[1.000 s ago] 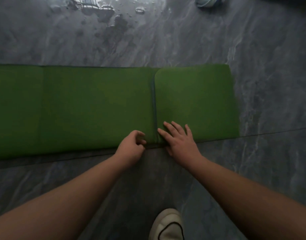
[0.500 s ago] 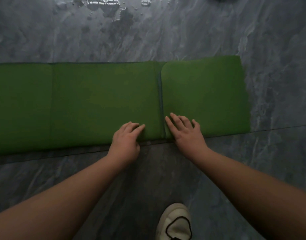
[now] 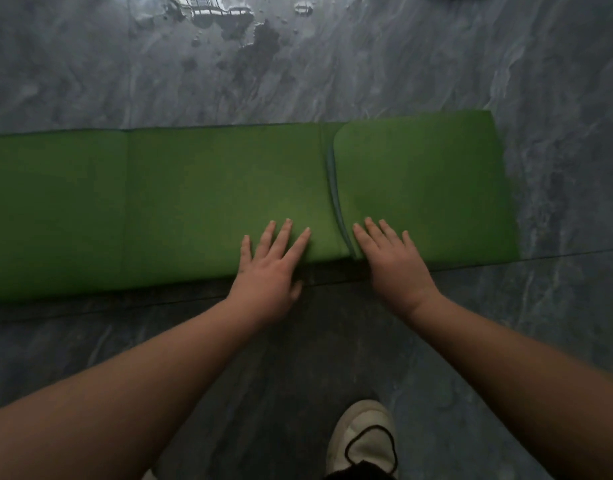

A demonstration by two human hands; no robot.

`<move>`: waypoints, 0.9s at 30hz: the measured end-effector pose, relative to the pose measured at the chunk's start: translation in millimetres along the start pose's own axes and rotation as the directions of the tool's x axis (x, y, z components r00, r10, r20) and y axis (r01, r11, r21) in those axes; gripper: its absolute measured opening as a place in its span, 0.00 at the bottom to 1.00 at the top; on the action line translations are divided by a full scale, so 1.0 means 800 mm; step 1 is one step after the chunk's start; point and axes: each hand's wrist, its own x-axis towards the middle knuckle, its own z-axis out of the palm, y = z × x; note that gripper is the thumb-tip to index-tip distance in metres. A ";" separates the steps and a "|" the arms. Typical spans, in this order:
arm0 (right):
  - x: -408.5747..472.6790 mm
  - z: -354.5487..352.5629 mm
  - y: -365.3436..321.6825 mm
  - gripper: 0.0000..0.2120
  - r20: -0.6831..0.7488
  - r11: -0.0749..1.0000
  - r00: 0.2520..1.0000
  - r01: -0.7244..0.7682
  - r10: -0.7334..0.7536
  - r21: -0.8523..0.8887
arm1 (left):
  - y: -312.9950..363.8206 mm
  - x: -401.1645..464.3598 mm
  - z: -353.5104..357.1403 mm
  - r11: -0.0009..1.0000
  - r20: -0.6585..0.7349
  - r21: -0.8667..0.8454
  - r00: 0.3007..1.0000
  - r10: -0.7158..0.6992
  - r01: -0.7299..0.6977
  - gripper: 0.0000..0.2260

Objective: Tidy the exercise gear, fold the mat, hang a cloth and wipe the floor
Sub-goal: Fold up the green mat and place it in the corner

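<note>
A green exercise mat (image 3: 194, 202) lies flat across the grey marble floor, running off the left edge. Its right end is folded back over itself, so a doubled panel (image 3: 422, 185) sits on top with its rounded edge near the middle. My left hand (image 3: 270, 265) rests flat on the single layer just left of that edge, fingers spread. My right hand (image 3: 391, 261) presses flat on the near corner of the folded panel. Neither hand grips anything.
Spilled water (image 3: 228, 22) pools and spots the grey marble floor (image 3: 557, 98) beyond the mat, at top centre. My white shoe (image 3: 363, 441) stands on the floor at the bottom, behind my hands. A dark object shows at the top right edge.
My left hand went from a loose fist at the mat's near edge to a flat, spread palm on the mat. My right hand stayed on the folded panel. The view shifted slightly.
</note>
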 end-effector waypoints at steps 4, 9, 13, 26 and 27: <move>-0.004 -0.044 -0.011 0.30 -0.176 0.990 0.984 0.059 -0.037 0.124 | -0.002 0.001 -0.043 1.000 -0.015 0.017 1.000 0.006 -0.006 0.41; 0.015 -0.115 -0.043 0.26 -0.444 0.941 0.896 0.165 -0.018 0.295 | -0.011 -0.004 -0.112 0.973 -0.101 -0.226 0.992 -0.077 0.052 0.39; 0.040 -0.151 -0.087 0.25 -0.474 0.900 0.881 0.201 0.007 0.387 | -0.032 -0.015 -0.148 0.831 -0.204 -0.556 0.973 -0.111 -0.022 0.36; 0.123 -0.286 -0.294 0.21 -0.351 0.648 0.936 0.257 0.018 0.718 | -0.149 -0.079 -0.308 0.534 -0.228 -0.845 0.932 -0.282 -0.045 0.36; 0.128 -0.288 -0.308 0.20 -0.357 0.635 0.934 0.258 0.031 0.728 | -0.159 -0.082 -0.310 0.515 -0.246 -0.854 0.927 -0.283 -0.069 0.35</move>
